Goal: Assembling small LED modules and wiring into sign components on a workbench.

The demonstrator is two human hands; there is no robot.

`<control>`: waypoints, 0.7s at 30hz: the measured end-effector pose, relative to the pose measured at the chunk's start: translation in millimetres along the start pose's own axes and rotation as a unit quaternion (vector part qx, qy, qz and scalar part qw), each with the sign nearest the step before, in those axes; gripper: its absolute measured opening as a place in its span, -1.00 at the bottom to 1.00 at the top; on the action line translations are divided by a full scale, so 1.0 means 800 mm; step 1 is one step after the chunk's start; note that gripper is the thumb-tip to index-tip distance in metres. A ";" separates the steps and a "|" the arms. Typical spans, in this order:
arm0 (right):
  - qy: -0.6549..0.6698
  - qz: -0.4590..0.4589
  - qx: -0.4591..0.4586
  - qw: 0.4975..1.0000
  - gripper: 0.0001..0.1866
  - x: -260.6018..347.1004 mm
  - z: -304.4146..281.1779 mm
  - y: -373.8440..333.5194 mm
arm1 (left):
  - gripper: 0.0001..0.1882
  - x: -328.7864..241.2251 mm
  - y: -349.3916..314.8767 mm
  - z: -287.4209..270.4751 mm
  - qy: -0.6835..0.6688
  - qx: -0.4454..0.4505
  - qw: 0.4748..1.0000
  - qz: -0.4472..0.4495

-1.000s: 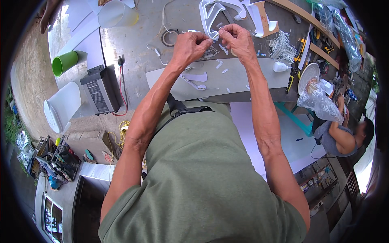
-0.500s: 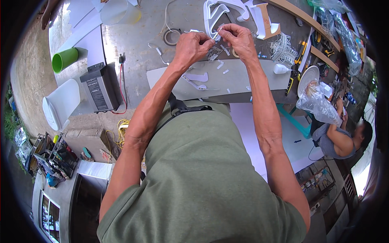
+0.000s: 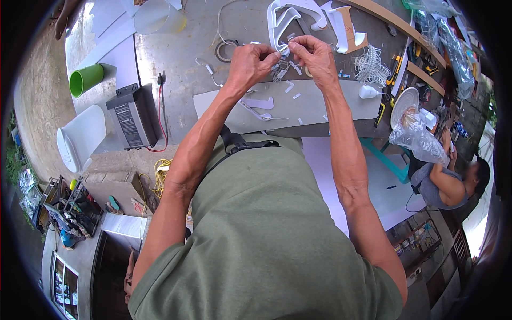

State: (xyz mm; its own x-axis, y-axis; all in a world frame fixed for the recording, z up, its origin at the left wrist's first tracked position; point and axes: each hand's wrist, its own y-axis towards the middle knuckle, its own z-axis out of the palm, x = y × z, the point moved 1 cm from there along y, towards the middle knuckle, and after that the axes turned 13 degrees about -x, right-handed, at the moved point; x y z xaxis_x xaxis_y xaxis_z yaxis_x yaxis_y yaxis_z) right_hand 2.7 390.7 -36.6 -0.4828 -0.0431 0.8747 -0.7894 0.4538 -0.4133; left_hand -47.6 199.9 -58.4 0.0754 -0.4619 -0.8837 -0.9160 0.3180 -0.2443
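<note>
Frame (image 3: 273, 25), white, lies just beyond the right hand (image 3: 316, 57), farther from the left hand (image 3: 249, 65). Both are pinched together, contents indistinct.

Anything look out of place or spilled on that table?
Just loose clutter: small white pieces lie scattered at odd angles on the grey sheet, and a white coiled strand sits in a tangled heap to the right of the right hand. No spill or breakage is evident.
</note>
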 end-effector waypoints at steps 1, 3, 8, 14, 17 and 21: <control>0.000 0.004 -0.006 1.000 -0.77 0.000 -0.001 -0.004 | -0.69 -0.002 -0.001 -0.001 -0.017 -0.005 1.000 -0.004; 0.007 0.015 -0.007 1.000 -0.75 0.001 -0.002 -0.012 | -0.70 -0.005 -0.003 -0.004 -0.007 -0.017 1.000 -0.006; -0.016 0.016 -0.033 0.999 -0.76 -0.007 0.003 -0.019 | -0.72 -0.009 -0.004 -0.004 -0.001 -0.068 0.998 0.002; -0.047 0.036 -0.055 0.997 -0.73 -0.011 0.006 -0.016 | -0.72 -0.011 0.006 -0.001 -0.021 -0.092 0.995 -0.017; -0.020 0.075 -0.043 0.996 -0.75 -0.010 0.006 -0.014 | -0.72 -0.009 0.010 -0.003 -0.024 -0.079 0.996 -0.027; -0.022 0.095 -0.033 0.995 -0.77 -0.010 0.006 -0.012 | -0.72 -0.010 0.010 -0.003 -0.012 -0.073 0.997 -0.035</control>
State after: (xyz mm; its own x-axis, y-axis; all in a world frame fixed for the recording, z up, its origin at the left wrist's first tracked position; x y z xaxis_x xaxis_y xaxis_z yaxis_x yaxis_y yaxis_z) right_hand 12.6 382.6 -40.8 -0.6380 0.0098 0.7700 -0.6564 0.5158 -0.5505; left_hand -56.8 204.3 -52.3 0.1485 -0.4584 -0.8762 -0.9555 0.1619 -0.2467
